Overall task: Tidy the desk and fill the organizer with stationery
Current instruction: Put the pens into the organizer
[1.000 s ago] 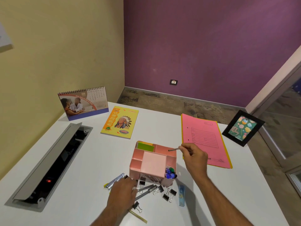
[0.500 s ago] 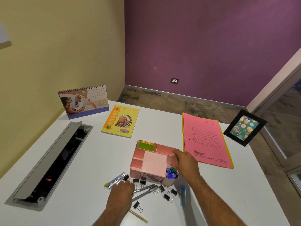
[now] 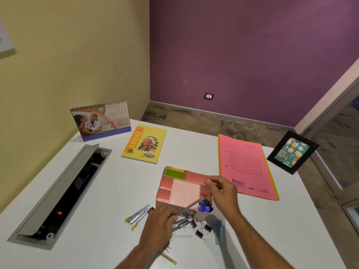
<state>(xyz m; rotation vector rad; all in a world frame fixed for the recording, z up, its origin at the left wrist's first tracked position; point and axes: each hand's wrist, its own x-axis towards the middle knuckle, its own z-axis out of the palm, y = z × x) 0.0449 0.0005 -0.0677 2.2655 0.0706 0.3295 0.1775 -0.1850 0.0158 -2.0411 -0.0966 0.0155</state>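
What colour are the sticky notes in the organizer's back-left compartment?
Green on top, sticky notes, with orange and yellow edges behind; head view, the only one.

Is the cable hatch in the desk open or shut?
Open: the grey cable hatch lid is tilted up, exposing the dark well with a red light inside.

A calendar (image 3: 101, 121) stood by the yellow wall; a framed card (image 3: 293, 152) sat at the desk's right edge, a socket (image 3: 208, 96) beyond.
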